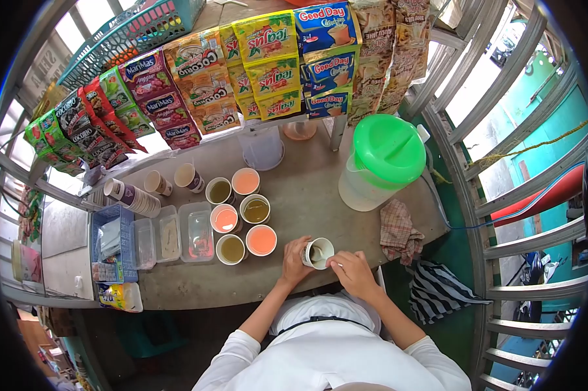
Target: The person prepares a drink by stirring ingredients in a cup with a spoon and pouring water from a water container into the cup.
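My left hand (296, 259) is wrapped round the side of a white paper cup (328, 246) at the table's front edge. My right hand (355, 270) pinches a thin pale handle, seemingly of a spoon (317, 251), whose end dips into the cup. The cup tilts a little, and a small amount of dark content shows in it. To the left stand filled cups: three with a pink drink (262, 240) and three with an olive-green drink (231, 249).
A pitcher with a green lid (388, 153) stands at the right, beside a checked cloth (400, 228). Stacked paper cups (137, 199), clear plastic containers (196, 228) and a blue basket (114, 241) sit at the left. Drink sachets (268, 65) hang along the back.
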`<state>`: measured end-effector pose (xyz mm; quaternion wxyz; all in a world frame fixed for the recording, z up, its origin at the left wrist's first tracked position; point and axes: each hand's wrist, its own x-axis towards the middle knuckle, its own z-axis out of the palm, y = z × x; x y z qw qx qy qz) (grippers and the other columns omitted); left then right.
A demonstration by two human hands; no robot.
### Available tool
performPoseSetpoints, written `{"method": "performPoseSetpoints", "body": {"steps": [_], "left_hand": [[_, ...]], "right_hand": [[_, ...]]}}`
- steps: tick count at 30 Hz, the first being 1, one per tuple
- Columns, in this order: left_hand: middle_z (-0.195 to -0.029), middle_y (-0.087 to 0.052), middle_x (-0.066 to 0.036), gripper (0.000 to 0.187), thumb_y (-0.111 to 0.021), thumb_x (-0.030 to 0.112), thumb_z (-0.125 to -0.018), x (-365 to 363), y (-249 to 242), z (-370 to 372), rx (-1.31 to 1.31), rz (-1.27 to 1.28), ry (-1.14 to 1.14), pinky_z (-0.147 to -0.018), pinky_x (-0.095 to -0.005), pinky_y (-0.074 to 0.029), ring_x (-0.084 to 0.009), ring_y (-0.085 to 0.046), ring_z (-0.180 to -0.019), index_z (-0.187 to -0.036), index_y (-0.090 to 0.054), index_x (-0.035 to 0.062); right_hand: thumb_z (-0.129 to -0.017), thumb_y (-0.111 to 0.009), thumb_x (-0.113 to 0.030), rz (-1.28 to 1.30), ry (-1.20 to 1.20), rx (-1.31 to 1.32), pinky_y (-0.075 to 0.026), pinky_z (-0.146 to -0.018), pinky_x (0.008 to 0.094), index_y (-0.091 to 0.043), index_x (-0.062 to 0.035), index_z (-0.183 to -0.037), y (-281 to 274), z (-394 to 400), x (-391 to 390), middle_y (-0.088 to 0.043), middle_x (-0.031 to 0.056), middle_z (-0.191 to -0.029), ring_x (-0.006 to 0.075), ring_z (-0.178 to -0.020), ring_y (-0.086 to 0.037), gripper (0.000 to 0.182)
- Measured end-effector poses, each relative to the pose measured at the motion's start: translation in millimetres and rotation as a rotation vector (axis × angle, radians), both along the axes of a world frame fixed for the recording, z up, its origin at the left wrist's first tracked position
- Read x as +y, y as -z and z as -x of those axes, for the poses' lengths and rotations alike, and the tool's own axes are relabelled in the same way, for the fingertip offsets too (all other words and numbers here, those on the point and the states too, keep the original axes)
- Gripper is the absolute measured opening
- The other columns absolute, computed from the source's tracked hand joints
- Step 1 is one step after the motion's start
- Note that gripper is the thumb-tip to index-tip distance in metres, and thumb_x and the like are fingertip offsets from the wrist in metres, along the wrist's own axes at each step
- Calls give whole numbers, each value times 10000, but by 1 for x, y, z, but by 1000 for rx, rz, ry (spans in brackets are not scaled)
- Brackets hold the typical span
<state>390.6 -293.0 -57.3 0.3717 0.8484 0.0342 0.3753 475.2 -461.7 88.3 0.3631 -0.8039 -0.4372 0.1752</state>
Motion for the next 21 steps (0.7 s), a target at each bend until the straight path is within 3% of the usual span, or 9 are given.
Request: {"method": "performPoseSetpoints", "body": {"steps": [9, 21], "left_hand": [[-1131, -598, -162, 858, -911, 259, -541, -1, -6, 3, -3, -2, -2, -904, -469, -429, -364, -591, -1023, -1228, -434, 70], [-1160, -578, -194, 815, -880, 95, -554, 0, 9, 3, -36, -6, -15, -888, -474, -474, -381, -592, -1024, -1226, -421, 64]], "right_hand": [[-958, -489, -189, -24, 8, 27, -328, -760, 361, -633, -101, -918, -2, 0, -2, -622, 42, -866, 216, -825, -577, 173], [-963, -481, -203, 1, -35, 8, -324, -784, 357, -640, -113, -950, -6, -1, 0, -622, 31, -896, 202, -841, -572, 183]]}}
